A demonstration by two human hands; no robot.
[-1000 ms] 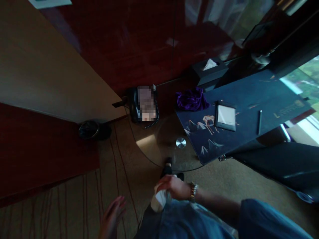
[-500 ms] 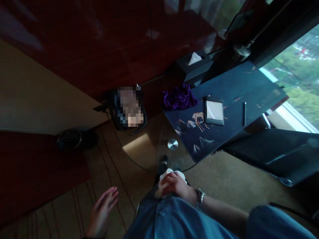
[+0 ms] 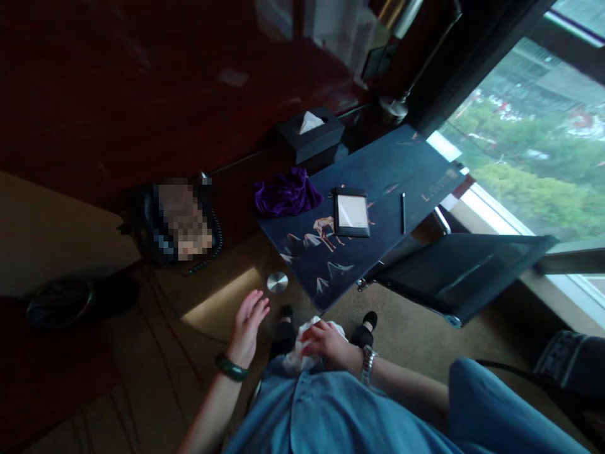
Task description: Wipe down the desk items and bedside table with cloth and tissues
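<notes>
A crumpled white cloth point(image 3: 297, 358) is bunched under the fingers of my right hand point(image 3: 328, 343), close to my waist. That hand wears a metal watch. My left hand point(image 3: 248, 328), with a dark green bangle on the wrist, is raised over the near edge of the glass table point(image 3: 222, 296); its fingers are stretched out and nothing is in it. Past the hands lies a dark printed desk mat point(image 3: 392, 170). On the mat are a black pad holder with white paper point(image 3: 352, 212) and a pen point(image 3: 403, 213). A purple velvet cloth point(image 3: 288, 194) is heaped at the mat's left edge.
A telephone point(image 3: 184, 221), partly blurred out, stands at the left. Behind the purple cloth is a black tissue box point(image 3: 311, 132), with a lamp base point(image 3: 393, 108) farther right. A dark chair point(image 3: 463, 271) is on the right, and a bin point(image 3: 61, 302) stands on the floor at left.
My left hand has come up and right, toward the glass table. The view has turned right, so the furniture sits farther left. My right hand keeps the white cloth.
</notes>
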